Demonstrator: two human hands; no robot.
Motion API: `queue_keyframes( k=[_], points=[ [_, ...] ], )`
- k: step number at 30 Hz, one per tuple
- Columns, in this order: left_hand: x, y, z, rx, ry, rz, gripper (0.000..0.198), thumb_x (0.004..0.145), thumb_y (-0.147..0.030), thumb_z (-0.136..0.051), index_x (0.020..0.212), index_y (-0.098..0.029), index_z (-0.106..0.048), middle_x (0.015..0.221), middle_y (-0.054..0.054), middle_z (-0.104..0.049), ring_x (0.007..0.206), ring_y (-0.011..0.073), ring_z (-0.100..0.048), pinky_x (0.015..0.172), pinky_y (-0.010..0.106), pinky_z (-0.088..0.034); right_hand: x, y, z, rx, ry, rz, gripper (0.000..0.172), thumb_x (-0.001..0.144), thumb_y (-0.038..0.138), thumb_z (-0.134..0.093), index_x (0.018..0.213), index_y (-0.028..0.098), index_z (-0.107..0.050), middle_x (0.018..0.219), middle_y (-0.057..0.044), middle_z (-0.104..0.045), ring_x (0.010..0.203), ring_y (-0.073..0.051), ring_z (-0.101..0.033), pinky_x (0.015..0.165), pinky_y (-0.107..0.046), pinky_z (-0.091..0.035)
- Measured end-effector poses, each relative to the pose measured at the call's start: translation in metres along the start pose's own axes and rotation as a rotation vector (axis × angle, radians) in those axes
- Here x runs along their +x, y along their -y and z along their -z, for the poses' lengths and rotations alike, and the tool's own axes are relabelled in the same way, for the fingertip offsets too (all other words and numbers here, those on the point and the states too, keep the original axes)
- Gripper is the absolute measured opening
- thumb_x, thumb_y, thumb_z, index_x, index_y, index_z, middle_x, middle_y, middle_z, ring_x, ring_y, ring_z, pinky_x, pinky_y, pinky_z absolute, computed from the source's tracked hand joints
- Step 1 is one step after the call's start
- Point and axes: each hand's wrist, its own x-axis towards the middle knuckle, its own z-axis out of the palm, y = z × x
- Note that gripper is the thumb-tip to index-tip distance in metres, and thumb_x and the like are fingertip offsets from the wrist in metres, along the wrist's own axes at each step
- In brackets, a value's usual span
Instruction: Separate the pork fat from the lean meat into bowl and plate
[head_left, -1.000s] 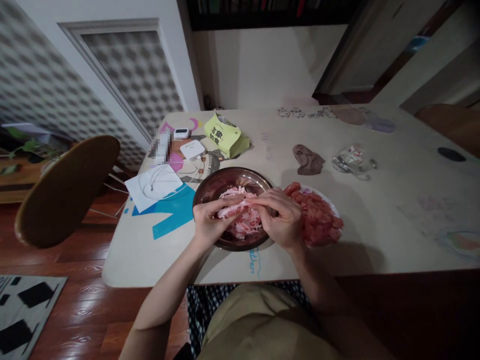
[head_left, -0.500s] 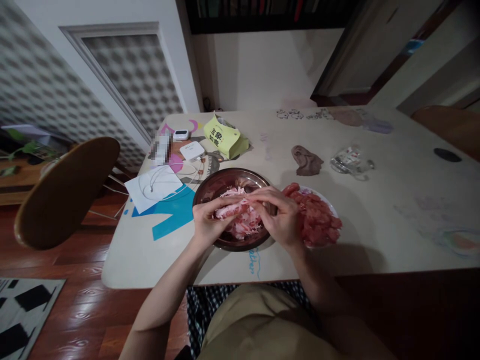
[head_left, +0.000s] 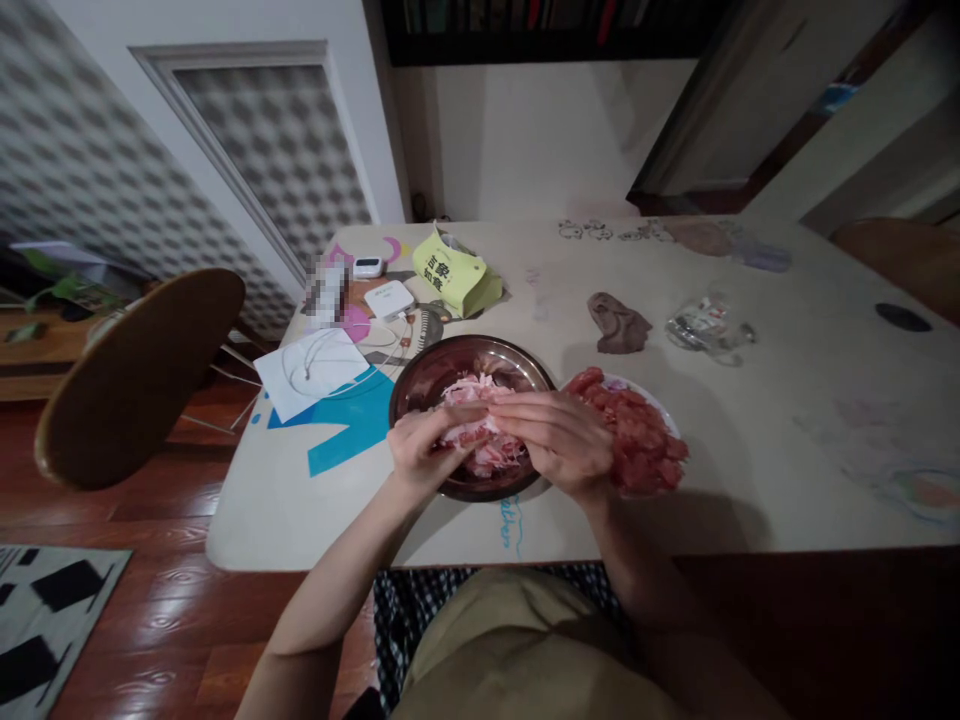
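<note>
My left hand [head_left: 421, 447] and my right hand [head_left: 559, 443] meet over a dark metal bowl [head_left: 427, 373] near the table's front edge. Both pinch the same pink piece of raw meat [head_left: 466, 432], fingertips close together. Under them the bowl holds a heap of pale pink shredded meat [head_left: 480, 390]. Right of the bowl, partly behind my right hand, a white plate [head_left: 660, 402] carries a pile of red meat chunks [head_left: 637, 435].
On the table [head_left: 750, 440] lie a yellow-green packet [head_left: 454, 270], white paper with a cable [head_left: 311, 365], small white devices [head_left: 388, 298], a brown cloth [head_left: 619, 325] and crumpled clear plastic [head_left: 705, 322]. A wooden chair [head_left: 135, 375] stands to the left.
My right hand's fingers have flattened and slid left over the meat piece; the left hand has dropped slightly. The view shifted a little.
</note>
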Motion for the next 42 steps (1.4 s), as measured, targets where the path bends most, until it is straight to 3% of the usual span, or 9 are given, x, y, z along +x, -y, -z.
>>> queue_keyframes(
  k=[9, 12, 15, 17, 21, 25, 30, 34, 42],
  points=[
    [-0.004, 0.005, 0.007, -0.139, 0.094, -0.222, 0.023, 0.091, -0.009, -0.064, 0.112, -0.015, -0.073, 0.102, 0.011, -0.081, 0.087, 0.0222, -0.08, 0.071, 0.025, -0.065, -0.003, 0.017, -0.015, 0.039, -0.23, -0.187, 0.037, 0.086, -0.006, -0.058, 0.101, 0.024, -0.074, 0.091, 0.0, -0.081, 0.088, -0.014, -0.078, 0.08, -0.031, -0.065],
    [-0.001, 0.002, 0.012, -0.154, 0.13, -0.287, 0.029, 0.094, -0.009, -0.06, 0.121, -0.013, -0.07, 0.111, 0.014, -0.079, 0.1, 0.0249, -0.079, 0.076, 0.029, -0.066, -0.006, 0.017, -0.016, 0.092, -0.263, -0.221, 0.031, 0.089, -0.001, -0.06, 0.096, 0.026, -0.074, 0.088, 0.002, -0.081, 0.083, -0.015, -0.078, 0.078, -0.033, -0.064],
    [-0.001, 0.003, 0.013, -0.216, 0.221, -0.339, 0.035, 0.097, -0.01, -0.057, 0.13, -0.012, -0.065, 0.119, 0.015, -0.076, 0.113, 0.0269, -0.075, 0.085, 0.037, -0.067, -0.007, 0.01, -0.013, 0.17, -0.359, -0.337, 0.023, 0.092, 0.009, -0.062, 0.09, 0.028, -0.074, 0.082, 0.003, -0.079, 0.076, -0.015, -0.076, 0.072, -0.032, -0.064],
    [-0.003, 0.007, 0.012, -0.249, 0.221, -0.335, 0.035, 0.098, -0.012, -0.057, 0.132, -0.015, -0.064, 0.121, 0.014, -0.076, 0.113, 0.0268, -0.074, 0.084, 0.038, -0.068, -0.006, 0.005, -0.011, 0.232, -0.415, -0.414, 0.018, 0.092, 0.013, -0.064, 0.088, 0.028, -0.075, 0.08, 0.003, -0.078, 0.075, -0.015, -0.075, 0.07, -0.03, -0.063],
    [-0.007, 0.014, 0.004, -0.218, 0.012, -0.157, 0.024, 0.093, -0.018, -0.068, 0.117, -0.022, -0.071, 0.105, 0.008, -0.081, 0.094, 0.0238, -0.08, 0.066, 0.028, -0.066, -0.005, -0.001, -0.009, 0.271, -0.299, -0.484, 0.014, 0.092, 0.016, -0.068, 0.089, 0.027, -0.076, 0.086, 0.002, -0.08, 0.083, -0.016, -0.076, 0.078, -0.033, -0.063],
    [-0.005, 0.012, 0.0, -0.158, -0.173, 0.14, 0.025, 0.077, -0.028, -0.087, 0.097, -0.02, -0.074, 0.09, 0.004, -0.082, 0.084, 0.0237, -0.081, 0.069, 0.029, -0.065, -0.004, -0.004, -0.011, 0.163, -0.274, -0.581, 0.013, 0.091, 0.017, -0.07, 0.094, 0.028, -0.078, 0.093, 0.002, -0.08, 0.088, -0.016, -0.076, 0.082, -0.033, -0.061],
    [0.003, 0.005, -0.002, -0.243, -0.174, 0.418, 0.03, 0.072, -0.033, -0.091, 0.091, -0.018, -0.072, 0.09, 0.005, -0.081, 0.088, 0.0235, -0.08, 0.078, 0.03, -0.063, 0.0, -0.008, -0.012, 0.059, -0.135, -0.504, 0.02, 0.095, 0.015, -0.066, 0.105, 0.029, -0.077, 0.1, 0.0, -0.079, 0.096, -0.017, -0.072, 0.089, -0.036, -0.058],
    [0.009, 0.003, -0.005, -0.419, -0.102, 0.547, 0.026, 0.08, -0.034, -0.083, 0.097, -0.018, -0.069, 0.096, 0.006, -0.081, 0.088, 0.0201, -0.079, 0.077, 0.027, -0.062, 0.0, -0.008, -0.014, -0.027, -0.042, -0.424, 0.027, 0.096, 0.013, -0.061, 0.114, 0.028, -0.074, 0.106, -0.003, -0.076, 0.102, -0.018, -0.068, 0.092, -0.039, -0.056],
    [0.013, 0.002, -0.008, -0.452, -0.068, 0.672, 0.026, 0.095, -0.043, -0.066, 0.102, -0.018, -0.068, 0.099, 0.007, -0.078, 0.089, 0.0178, -0.076, 0.076, 0.026, -0.061, 0.0, -0.006, -0.015, -0.069, -0.062, -0.387, 0.026, 0.092, 0.014, -0.066, 0.111, 0.029, -0.075, 0.105, -0.003, -0.075, 0.102, -0.02, -0.068, 0.092, -0.042, -0.057]
  ],
)
